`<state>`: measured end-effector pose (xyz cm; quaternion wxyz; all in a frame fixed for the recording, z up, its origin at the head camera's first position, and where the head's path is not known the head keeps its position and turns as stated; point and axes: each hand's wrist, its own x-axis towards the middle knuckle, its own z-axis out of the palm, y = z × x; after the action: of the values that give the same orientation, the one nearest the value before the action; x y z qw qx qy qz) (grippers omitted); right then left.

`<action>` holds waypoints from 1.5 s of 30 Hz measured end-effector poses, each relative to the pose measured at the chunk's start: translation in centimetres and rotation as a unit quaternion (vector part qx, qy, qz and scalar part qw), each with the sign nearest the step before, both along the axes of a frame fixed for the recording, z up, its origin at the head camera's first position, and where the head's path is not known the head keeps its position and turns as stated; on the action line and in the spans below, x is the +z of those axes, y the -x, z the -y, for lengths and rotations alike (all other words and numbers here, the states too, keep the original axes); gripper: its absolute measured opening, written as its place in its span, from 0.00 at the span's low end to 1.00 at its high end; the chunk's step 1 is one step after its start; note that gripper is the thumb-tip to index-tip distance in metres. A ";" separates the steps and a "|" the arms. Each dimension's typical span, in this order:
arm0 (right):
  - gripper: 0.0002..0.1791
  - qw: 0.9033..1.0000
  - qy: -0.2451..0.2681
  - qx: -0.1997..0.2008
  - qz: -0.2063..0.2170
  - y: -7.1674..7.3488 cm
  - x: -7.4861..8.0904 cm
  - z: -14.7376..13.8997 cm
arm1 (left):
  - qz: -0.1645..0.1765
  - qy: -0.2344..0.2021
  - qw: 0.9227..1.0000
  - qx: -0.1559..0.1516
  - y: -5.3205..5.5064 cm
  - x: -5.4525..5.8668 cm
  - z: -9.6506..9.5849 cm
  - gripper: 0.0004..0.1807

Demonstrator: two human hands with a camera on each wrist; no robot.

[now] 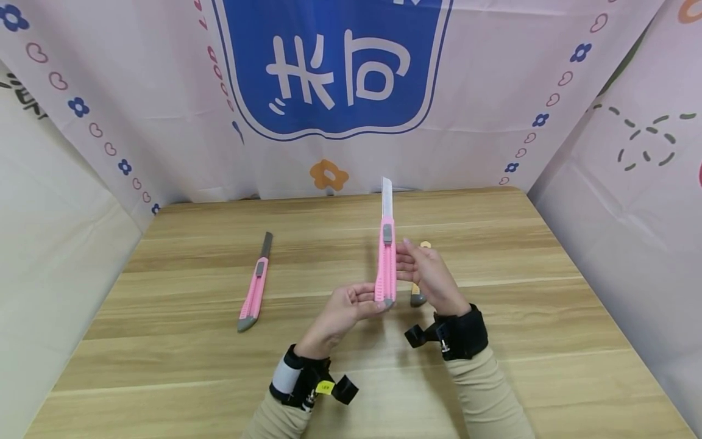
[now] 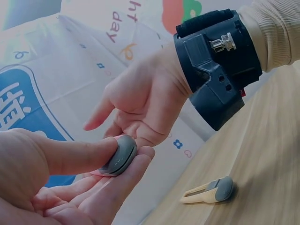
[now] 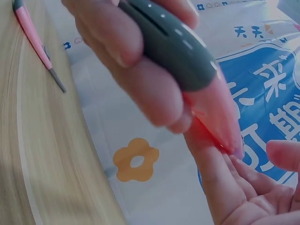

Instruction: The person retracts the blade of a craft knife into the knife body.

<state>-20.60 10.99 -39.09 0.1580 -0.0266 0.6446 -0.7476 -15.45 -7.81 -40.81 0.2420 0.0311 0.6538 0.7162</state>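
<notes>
My left hand (image 1: 342,310) pinches a pink box cutter (image 1: 386,262) by its grey end cap (image 2: 121,157), between thumb and fingers. The cutter stands upright above the table, its blade (image 1: 387,198) extended upward and its grey slider facing me. My right hand (image 1: 434,277) is beside the cutter's right edge, fingers reaching towards the handle and thumb apart. In the right wrist view, its fingers (image 3: 220,173) meet the pink handle (image 3: 213,112); whether they press on it I cannot tell. Partly hidden behind this hand, a yellow box cutter (image 2: 206,191) with a grey end lies on the table.
A second pink box cutter (image 1: 255,292), blade out, lies to the left on the wooden table (image 1: 164,341). Printed white cloth (image 1: 164,122) hangs along the back and both sides. Each wrist wears a black camera strap (image 1: 466,332).
</notes>
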 end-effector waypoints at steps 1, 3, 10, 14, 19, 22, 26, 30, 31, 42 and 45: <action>0.32 1.000 0.009 0.003 -0.002 0.0 -0.1 -0.1 | -0.003 0.002 1.000 -0.002 0.0 0.0 -0.1 0.24; 0.32 1.000 0.028 0.008 -0.006 0.1 -0.2 -0.1 | -0.009 0.005 1.000 -0.007 -0.1 -0.1 -0.2 0.24; 0.30 0.997 0.072 -0.002 -0.012 0.1 -0.5 -0.1 | -0.021 0.013 0.999 -0.020 -0.2 -0.9 -0.9 0.24; 0.28 0.996 0.081 -0.030 -0.012 0.2 -0.5 -0.2 | -0.036 0.019 0.999 -0.034 -0.2 -1.4 -1.2 0.25; 0.22 0.994 0.082 -0.074 -0.002 0.2 -0.3 0.0 | -0.043 0.023 0.998 -0.035 -0.3 -1.9 -1.5 0.25; 0.19 0.992 0.076 -0.096 0.009 0.2 -0.3 0.1 | -0.047 0.024 0.998 -0.038 -0.3 -2.0 -1.6 0.24; 0.20 0.991 0.057 -0.117 0.016 0.3 -0.5 0.2 | -0.056 0.025 0.997 -0.047 -0.3 -2.2 -1.6 0.24; 0.25 0.991 0.035 -0.128 -0.003 0.4 -0.7 0.3 | -0.050 0.024 0.997 -0.046 -0.3 -2.2 -1.7 0.24; 0.26 0.991 0.031 -0.131 -0.010 0.4 -0.7 0.3 | -0.050 0.024 0.997 -0.047 -0.3 -2.2 -1.7 0.24; 0.26 0.985 0.042 -0.150 -0.075 0.2 -0.9 0.5 | -0.052 0.028 0.997 -0.051 -0.3 -2.2 -1.7 0.24; 0.26 0.984 0.043 -0.151 -0.078 0.2 -0.9 0.6 | -0.052 0.033 0.997 -0.052 -0.2 -2.2 -1.6 0.24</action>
<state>-20.76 10.39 -39.98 -0.0089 0.0059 0.6187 -0.7855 -15.22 -6.19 -43.01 0.2451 0.0941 0.6864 0.6782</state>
